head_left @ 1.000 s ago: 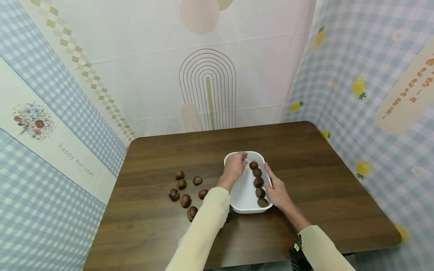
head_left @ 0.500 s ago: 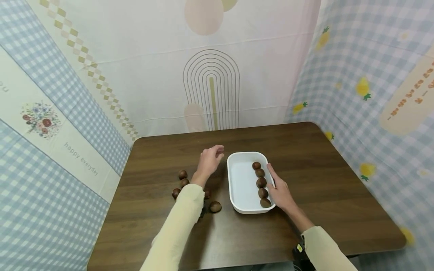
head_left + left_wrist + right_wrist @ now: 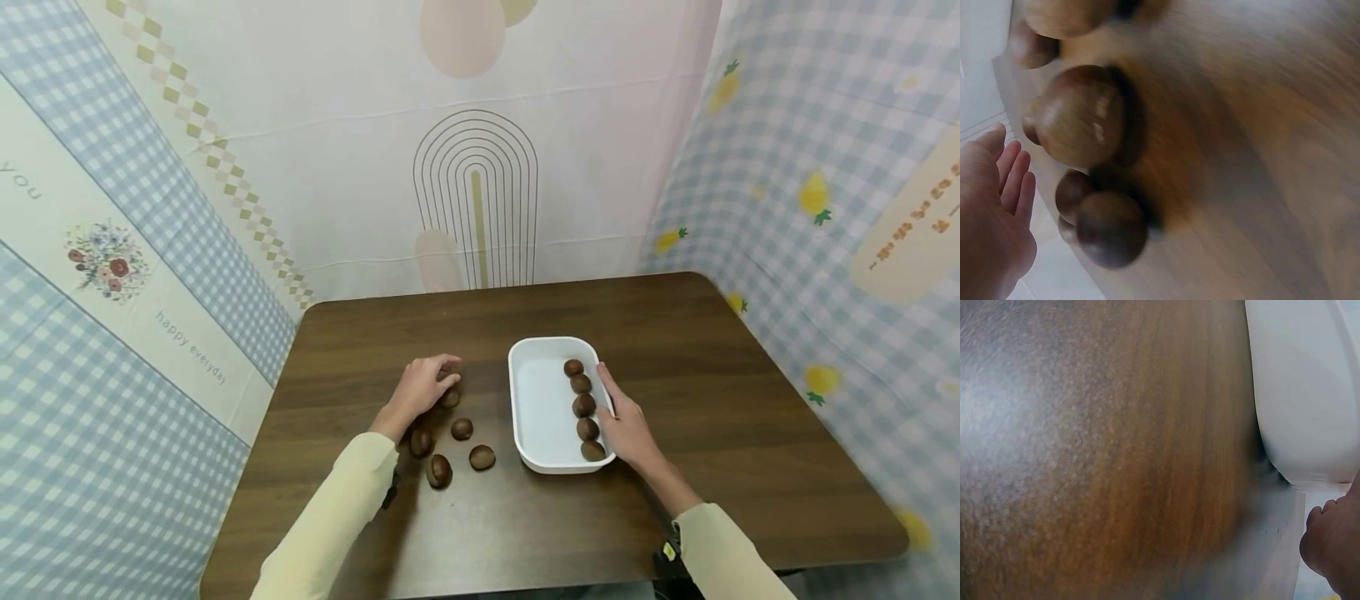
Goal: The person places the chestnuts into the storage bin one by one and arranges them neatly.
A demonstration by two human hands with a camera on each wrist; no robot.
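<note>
My left hand (image 3: 420,387) hovers over loose chestnuts on the table, beside a chestnut (image 3: 450,398) partly hidden under its fingertips. In the left wrist view the left hand (image 3: 997,206) has loosely extended fingers, apart from the blurred chestnuts (image 3: 1082,115). My right hand (image 3: 628,429) holds the right wall of a white plastic tray (image 3: 542,408), thumb at the rim and fingers along the outside. Several chestnuts (image 3: 583,406) form a row along that wall inside the tray. The right wrist view shows the tray's outer side (image 3: 1304,394) and part of the right hand (image 3: 1335,544).
More loose chestnuts lie between the left forearm and the tray, including one chestnut (image 3: 482,457) nearest the tray and another chestnut (image 3: 438,472) closer to the front. The brown wooden table (image 3: 720,433) extends right of the tray. Patterned cloth (image 3: 345,167) hangs behind and at both sides.
My left hand has moved out of the tray, leftward and down to the loose chestnuts. One chestnut now lies nearer the tray's left side. The right hand stays at the tray's wall.
</note>
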